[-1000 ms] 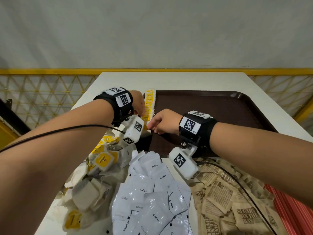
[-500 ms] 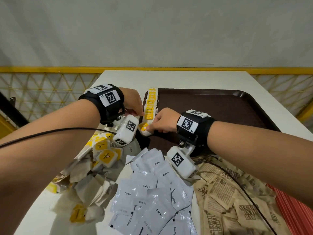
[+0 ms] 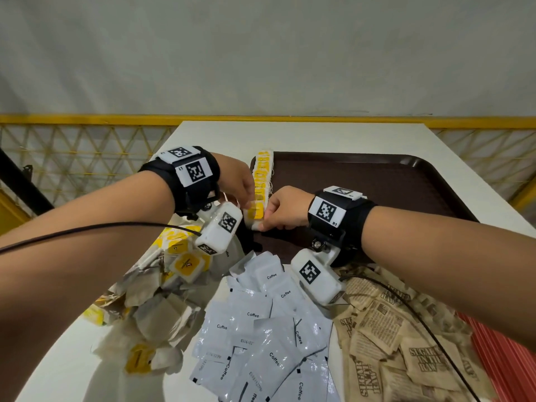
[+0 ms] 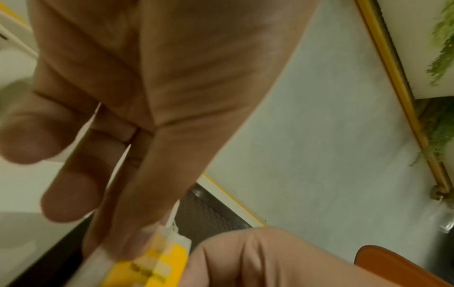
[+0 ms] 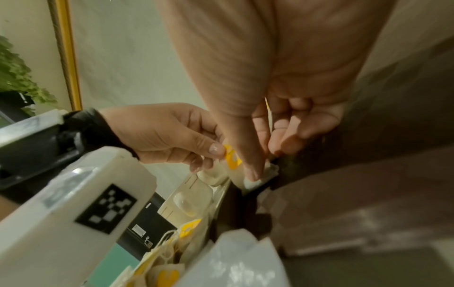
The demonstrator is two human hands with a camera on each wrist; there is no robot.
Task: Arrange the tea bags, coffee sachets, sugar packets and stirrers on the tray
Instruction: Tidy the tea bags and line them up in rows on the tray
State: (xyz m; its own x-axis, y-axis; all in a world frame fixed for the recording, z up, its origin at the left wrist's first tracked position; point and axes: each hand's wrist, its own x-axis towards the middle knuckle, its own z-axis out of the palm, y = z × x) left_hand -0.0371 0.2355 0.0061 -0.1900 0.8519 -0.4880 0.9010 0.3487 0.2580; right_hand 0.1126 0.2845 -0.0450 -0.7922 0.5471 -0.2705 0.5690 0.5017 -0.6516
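A tea bag (image 3: 254, 215) is pinched in the left grip (image 3: 236, 181) and the right grip (image 3: 285, 211), fingers curled on it, at the near end of the tea-bag row (image 3: 262, 177) along the tray (image 3: 377, 181) left edge.

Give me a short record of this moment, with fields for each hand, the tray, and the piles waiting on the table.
left hand: pinches the tea bag at its left side
right hand: pinches the same tea bag at its right corner
tray: brown, a row of tea bags along its left edge
near piles on the table: loose tea bags left, coffee sachets middle, sugar packets right
stirrers: not clearly visible
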